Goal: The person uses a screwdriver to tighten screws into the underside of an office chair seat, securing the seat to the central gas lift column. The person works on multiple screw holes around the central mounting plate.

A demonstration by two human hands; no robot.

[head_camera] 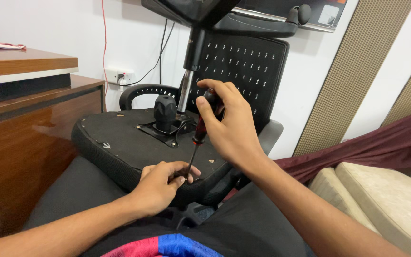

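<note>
An upturned black office chair seat [120,143] rests on my lap, its underside facing up, with a black mechanism knob [165,112] and metal plate near the middle. My right hand [227,123] grips the red and black handle of a screwdriver [199,131] held nearly upright. The tip of the screwdriver meets the seat's near edge. My left hand [160,185] lies on that edge, with its fingers pinched around the tip. What sits under the tip is hidden by the fingers.
The chair's mesh backrest [243,66], armrest [141,91] and gas cylinder [189,76] stand behind the seat. A brown wooden desk [24,119] is at the left. A beige cushion [386,195] and maroon cloth [357,147] lie at the right. Cables and a wall socket [120,76] hang behind.
</note>
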